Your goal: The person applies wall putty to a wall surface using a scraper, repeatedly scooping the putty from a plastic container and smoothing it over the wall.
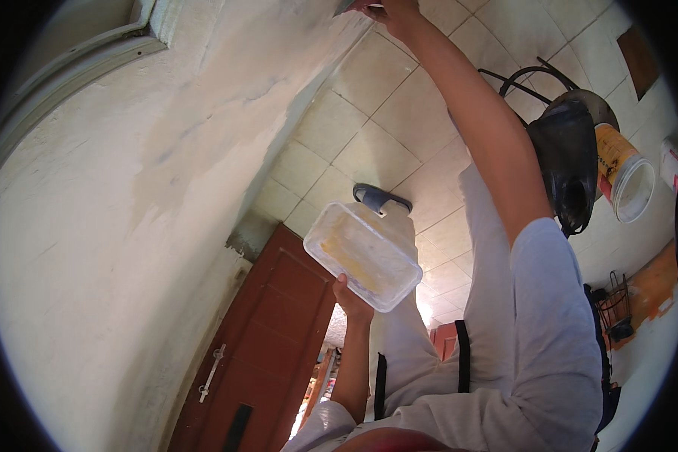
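The person's left hand (pixel 352 297) is closed on the edge of a clear plastic tub (pixel 362 256). The hand holds the tub up from below, in front of the body. The tub is a long box shape with round corners, and its inside looks yellowish. It is tilted, with one end higher than the other.

Just past the tub is a foot in a dark sandal (pixel 382 198) on the pale tiled floor (pixel 369 113). The person wears light grey trousers and a light grey sleeve.

To the left is a big pale wall (pixel 128 188) with darker patches on it. A brown wooden door (pixel 256 339) with a metal handle is low down beside it.

On the right stands a black chair (pixel 565 162). Beside the chair is an orange and white bucket (pixel 625 177).

The right arm stretches far up along the wall. The right hand (pixel 390 10) is at the very top edge, closed on a small grey thing (pixel 346 6) that touches the wall. Most of that thing is cut off, so what it is cannot be told.
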`<state>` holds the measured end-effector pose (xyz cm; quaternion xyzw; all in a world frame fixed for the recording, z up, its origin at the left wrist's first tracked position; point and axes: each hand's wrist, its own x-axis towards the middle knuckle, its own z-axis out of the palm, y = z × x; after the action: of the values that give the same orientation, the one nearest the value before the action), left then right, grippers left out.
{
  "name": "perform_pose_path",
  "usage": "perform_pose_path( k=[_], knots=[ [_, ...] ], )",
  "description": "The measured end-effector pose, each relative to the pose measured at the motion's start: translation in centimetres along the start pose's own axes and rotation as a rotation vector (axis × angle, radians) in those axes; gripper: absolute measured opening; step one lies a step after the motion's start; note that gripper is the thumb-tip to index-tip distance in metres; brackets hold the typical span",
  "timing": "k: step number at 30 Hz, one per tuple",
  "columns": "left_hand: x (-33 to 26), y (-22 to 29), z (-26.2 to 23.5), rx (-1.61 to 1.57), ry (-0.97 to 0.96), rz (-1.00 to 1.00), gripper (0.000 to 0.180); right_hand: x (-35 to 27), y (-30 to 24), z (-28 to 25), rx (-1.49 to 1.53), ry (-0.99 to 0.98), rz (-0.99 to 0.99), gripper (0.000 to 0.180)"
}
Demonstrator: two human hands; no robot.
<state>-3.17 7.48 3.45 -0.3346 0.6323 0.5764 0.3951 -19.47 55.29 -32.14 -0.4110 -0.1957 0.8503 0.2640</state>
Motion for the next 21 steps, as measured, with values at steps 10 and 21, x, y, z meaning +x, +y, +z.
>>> perform_pose_path(
  k=[10,21],
  knots=[
    [-0.2,-0.6,-0.1,-0.063,0.006,0.056,0.087,-8.7,4.6,0.0,-0.525,0.452,0.031,0.016],
    [-0.8,-0.2,-0.8,-0.072,0.024,0.029,0.085,-18.6,1.4,10.5,-0.021,0.184,0.140,0.013]
  ],
)
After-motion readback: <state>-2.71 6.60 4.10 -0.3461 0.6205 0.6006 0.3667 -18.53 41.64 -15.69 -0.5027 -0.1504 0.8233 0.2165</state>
